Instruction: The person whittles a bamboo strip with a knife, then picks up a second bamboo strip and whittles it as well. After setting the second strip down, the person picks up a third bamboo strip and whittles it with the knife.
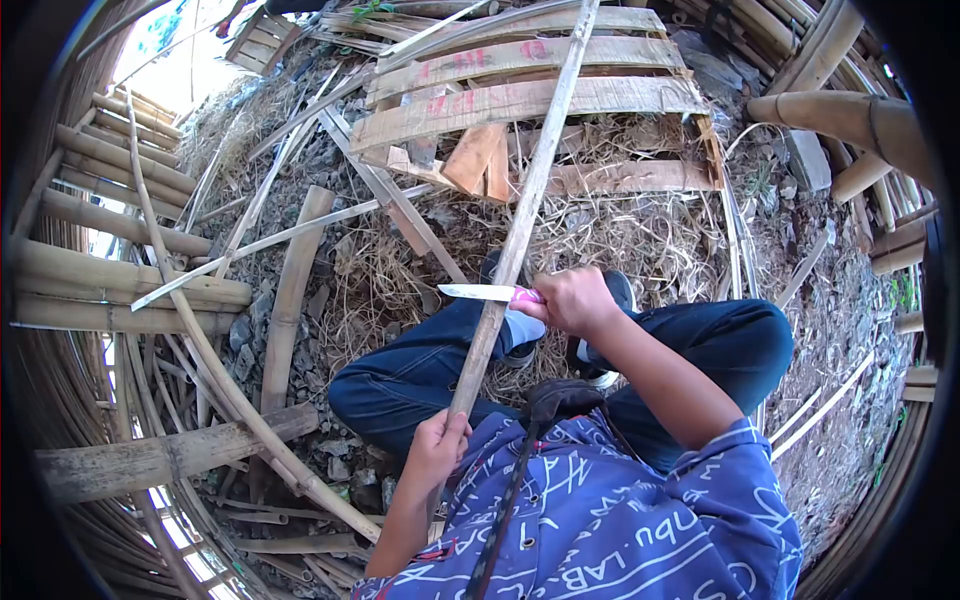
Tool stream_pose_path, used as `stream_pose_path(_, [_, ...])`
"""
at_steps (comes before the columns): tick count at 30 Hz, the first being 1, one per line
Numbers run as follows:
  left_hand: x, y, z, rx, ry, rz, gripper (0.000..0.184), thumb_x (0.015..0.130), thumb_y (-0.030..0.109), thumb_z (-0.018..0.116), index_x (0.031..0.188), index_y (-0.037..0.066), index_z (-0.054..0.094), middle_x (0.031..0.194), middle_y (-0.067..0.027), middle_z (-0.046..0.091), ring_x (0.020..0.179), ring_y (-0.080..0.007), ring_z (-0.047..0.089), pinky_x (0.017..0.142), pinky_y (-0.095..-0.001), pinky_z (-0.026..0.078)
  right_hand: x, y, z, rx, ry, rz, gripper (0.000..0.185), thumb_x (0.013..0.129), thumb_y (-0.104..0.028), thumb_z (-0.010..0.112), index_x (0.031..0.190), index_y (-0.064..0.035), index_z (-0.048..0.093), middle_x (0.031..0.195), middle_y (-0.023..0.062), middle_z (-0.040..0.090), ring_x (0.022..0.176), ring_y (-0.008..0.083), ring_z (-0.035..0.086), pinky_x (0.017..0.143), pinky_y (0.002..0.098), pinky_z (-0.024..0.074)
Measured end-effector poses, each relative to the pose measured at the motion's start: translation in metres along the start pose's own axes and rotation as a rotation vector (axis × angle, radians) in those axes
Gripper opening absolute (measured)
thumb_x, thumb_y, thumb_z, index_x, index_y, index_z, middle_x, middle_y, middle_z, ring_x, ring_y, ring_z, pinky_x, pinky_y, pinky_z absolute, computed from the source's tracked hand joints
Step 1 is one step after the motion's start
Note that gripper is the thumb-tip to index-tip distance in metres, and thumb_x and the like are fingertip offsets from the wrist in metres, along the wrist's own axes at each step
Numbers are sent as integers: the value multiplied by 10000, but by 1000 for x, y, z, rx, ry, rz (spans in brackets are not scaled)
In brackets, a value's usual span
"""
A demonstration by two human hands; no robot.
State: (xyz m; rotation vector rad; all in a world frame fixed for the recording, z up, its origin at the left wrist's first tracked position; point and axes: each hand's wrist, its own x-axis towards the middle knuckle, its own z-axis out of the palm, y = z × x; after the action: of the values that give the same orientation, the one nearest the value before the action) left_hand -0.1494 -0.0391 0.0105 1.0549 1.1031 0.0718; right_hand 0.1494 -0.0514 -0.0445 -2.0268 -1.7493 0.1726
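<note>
A long, pale bamboo pole (536, 185) runs from my lap up past the top of the head view. Near its lower end, my left hand (437, 446) is closed round it. My right hand (572, 300) grips the pink handle of a knife (478, 292). The white blade lies across the pole, pointing left, a little above my knees' level. Whether the edge cuts into the pole, I cannot tell. Both my shoes are partly hidden behind the pole and my right hand.
A broken wooden pallet (620, 97) lies ahead on straw and rubble. Thick bamboo poles (140, 285) stack at the left, with a curved bamboo strip (215, 375) crossing them. More bamboo (850, 125) juts in from the right, beside a grey block (809, 160).
</note>
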Motion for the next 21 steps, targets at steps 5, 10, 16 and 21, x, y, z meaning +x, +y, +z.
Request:
stream_pose_path(5, [0, -2, 1, 34, 33, 31, 275, 1001, 224, 474, 800, 40, 516, 554, 46, 409, 458, -25, 350, 409, -198, 272, 4, 10, 9, -77, 95, -91, 586, 808, -660, 533, 580, -121, 560, 469, 77, 545, 423, 269, 578, 409, 373, 439])
stream_pose_path(10, [-11, 5, -3, 32, 16, 60, 271, 1007, 259, 465, 822, 64, 501, 559, 65, 381, 451, -6, 319, 396, -184, 240, 5, 15, 7, -21, 159, -127, 588, 792, -651, 574, 559, -113, 530, 449, 73, 522, 407, 260, 563, 401, 372, 433])
stream_pose_path(16, [-12, 10, -5, 30, 10, 29, 265, 1008, 255, 464, 827, 64, 501, 568, 67, 376, 455, -3, 313, 398, -182, 240, 8, 22, 8, -44, 207, -159, 577, 784, -646, 593, 581, -110, 523, 443, 68, 511, 402, 253, 555, 395, 371, 430])
stream_pose_path(21, [-13, 9, -3, 8, -4, 36, 269, 1009, 262, 462, 834, 61, 497, 569, 68, 365, 456, -4, 307, 398, -183, 235, 7, 24, 12, -15, 216, -168, 578, 786, -646, 587, 593, -105, 516, 453, 68, 518, 404, 253, 555, 397, 369, 428])
